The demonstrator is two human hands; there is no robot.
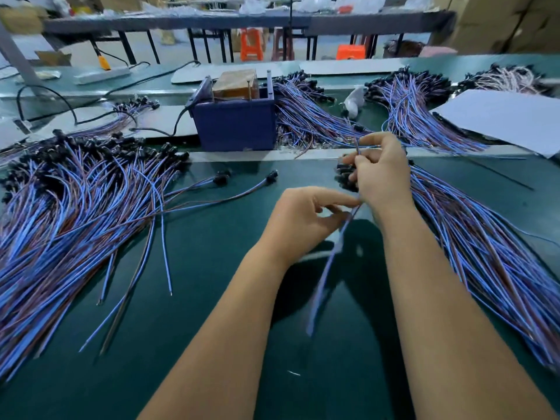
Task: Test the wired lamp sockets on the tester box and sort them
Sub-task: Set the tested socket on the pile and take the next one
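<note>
The bench (212, 298) is showing a dark green surface. The wires (75, 225) heaped on it are running blue and brown, ending in black sockets (100, 150). The tester box (235, 125) is showing deep blue walls, with a tan-brown block (235, 83) on top. Pale grey sheets (500, 116) are lying at the right, and orange stools (251, 43) are glowing behind, beside a black cable (60, 98).

1. Wired lamp sockets (75, 207), black with blue and brown leads, are lying heaped at left.
2. Another heap (485, 237) is fanning out at right.
3. The tester box (236, 122), dark blue, is standing upright behind them.
</note>
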